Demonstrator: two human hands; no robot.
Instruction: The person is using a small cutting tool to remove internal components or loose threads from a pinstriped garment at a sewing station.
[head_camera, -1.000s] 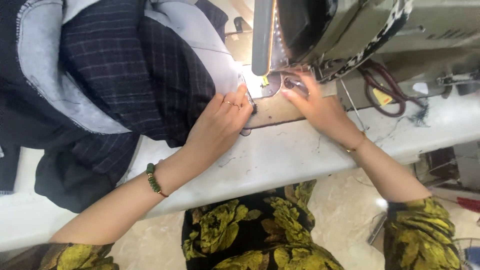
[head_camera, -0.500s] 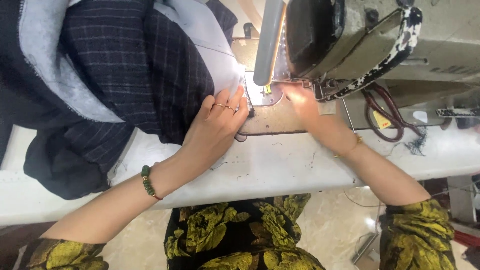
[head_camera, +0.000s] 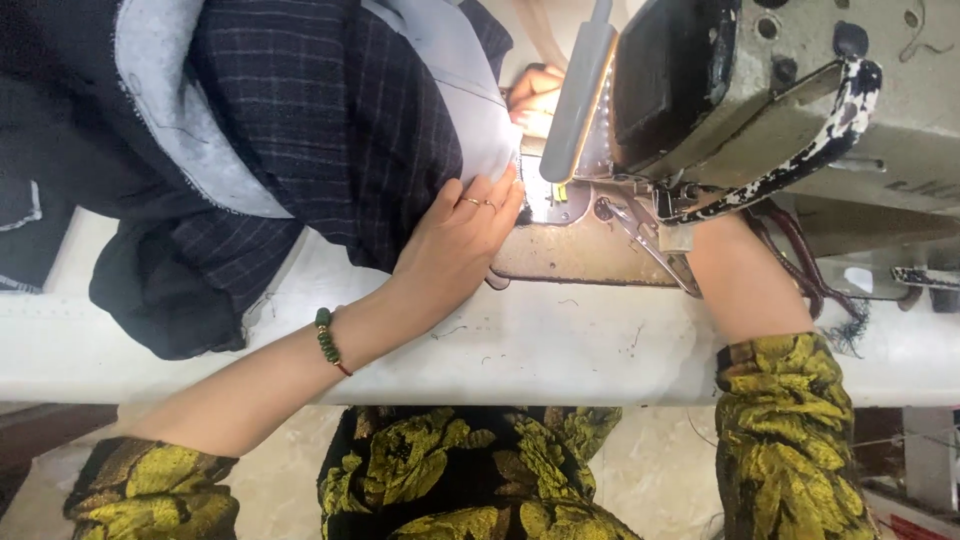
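Left hand (head_camera: 455, 240) flat on checked fabric (head_camera: 300, 110), sewing machine (head_camera: 720, 100)

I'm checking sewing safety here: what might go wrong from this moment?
1. The left hand presses the dark checked fabric right beside the needle plate; its fingertips could slip under the needle.
2. The right hand reaches behind the sewing machine, mostly hidden, so it may get caught unseen.
3. The bunched fabric could drag and skew the seam.
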